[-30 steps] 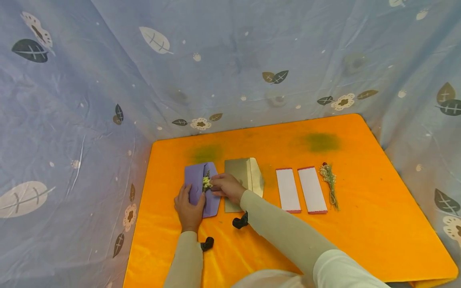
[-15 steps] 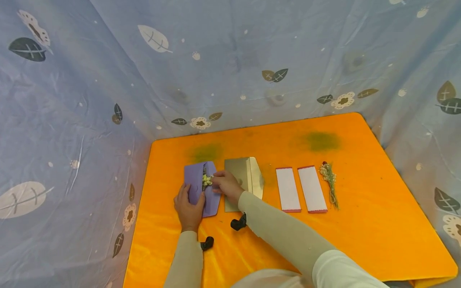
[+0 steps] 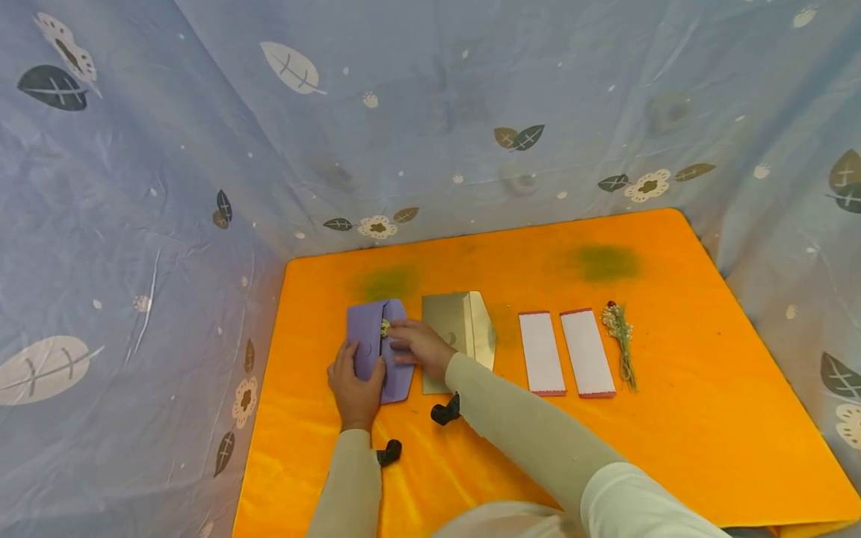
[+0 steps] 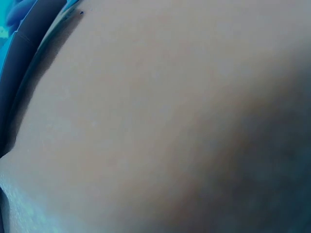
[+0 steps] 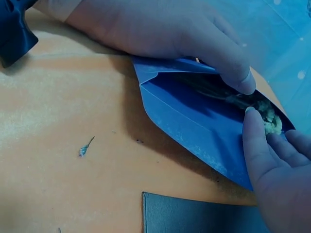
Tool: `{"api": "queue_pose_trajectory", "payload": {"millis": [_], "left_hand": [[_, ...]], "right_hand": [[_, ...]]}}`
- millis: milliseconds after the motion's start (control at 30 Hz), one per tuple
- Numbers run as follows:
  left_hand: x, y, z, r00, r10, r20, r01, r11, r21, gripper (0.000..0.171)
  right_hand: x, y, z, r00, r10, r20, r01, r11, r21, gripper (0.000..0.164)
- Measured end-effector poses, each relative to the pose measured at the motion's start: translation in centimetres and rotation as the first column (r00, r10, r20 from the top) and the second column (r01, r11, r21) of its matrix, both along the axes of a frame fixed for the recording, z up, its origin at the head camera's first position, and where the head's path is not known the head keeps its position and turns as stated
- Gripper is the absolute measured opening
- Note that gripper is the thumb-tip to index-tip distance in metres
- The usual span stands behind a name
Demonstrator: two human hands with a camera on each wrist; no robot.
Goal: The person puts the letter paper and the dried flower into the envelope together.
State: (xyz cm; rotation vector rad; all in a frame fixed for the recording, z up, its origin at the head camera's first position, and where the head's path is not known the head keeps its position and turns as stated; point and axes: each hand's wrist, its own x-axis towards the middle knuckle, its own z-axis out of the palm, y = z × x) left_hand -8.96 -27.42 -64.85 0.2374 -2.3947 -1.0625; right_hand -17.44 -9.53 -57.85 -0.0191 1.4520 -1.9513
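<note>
A purple envelope (image 3: 362, 329) lies on the table, its flap turned out to the right and its pocket mouth parted. Inside the mouth sits a small bouquet (image 5: 272, 122) of pale yellow flowers, stems running along the pocket. My left hand (image 3: 355, 392) grips the envelope, fingers over its front and thumb at the pocket's edge. My right hand (image 3: 425, 349) reaches across from the right, thumb against the bouquet and extended fingers by the flower heads, partly covering them in the head view. Skin fills most of the left wrist view.
A gold envelope (image 3: 442, 323) lies under the right hand. Farther right are two white cards (image 3: 542, 353) with red ends, then a second dried bouquet (image 3: 622, 345) with a red bloom. Orange cloth (image 3: 713, 418) covers the table; patterned blue curtains (image 3: 430, 97) surround it.
The yellow bouquet has moved deeper into the purple envelope, with less of it showing. My right fingers have shifted slightly over it. My left hand stays on the envelope.
</note>
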Motion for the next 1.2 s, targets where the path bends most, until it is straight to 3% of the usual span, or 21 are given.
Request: {"api": "queue_pose_trajectory", "payload": {"millis": [333,733,967,1200], "left_hand": [[-0.1,0.1,-0.2,0.999,-0.014,-0.046,0.014,1.000,-0.017,0.064],[-0.1,0.2,0.0,0.998,-0.004,-0.059,0.004,1.000,-0.009,0.062],[-0.1,0.2,0.1,0.999,-0.010,-0.045,0.010,1.000,-0.017,0.065],[-0.3,-0.3,-0.6,1.000,-0.005,0.000,0.005,0.998,-0.062,0.069]], "right_hand": [[-0.3,-0.7,0.2,0.998,0.053,0.037,-0.050,0.994,-0.094,0.069],[-0.5,-1.1,-0.2,0.997,0.081,0.015,-0.080,0.992,-0.096,0.076],[-0.2,-1.0,-0.1,0.997,0.073,0.006,-0.072,0.993,-0.091,0.083],[-0.1,-0.2,-0.6,0.998,0.057,0.005,-0.056,0.992,-0.117,0.080]]}}
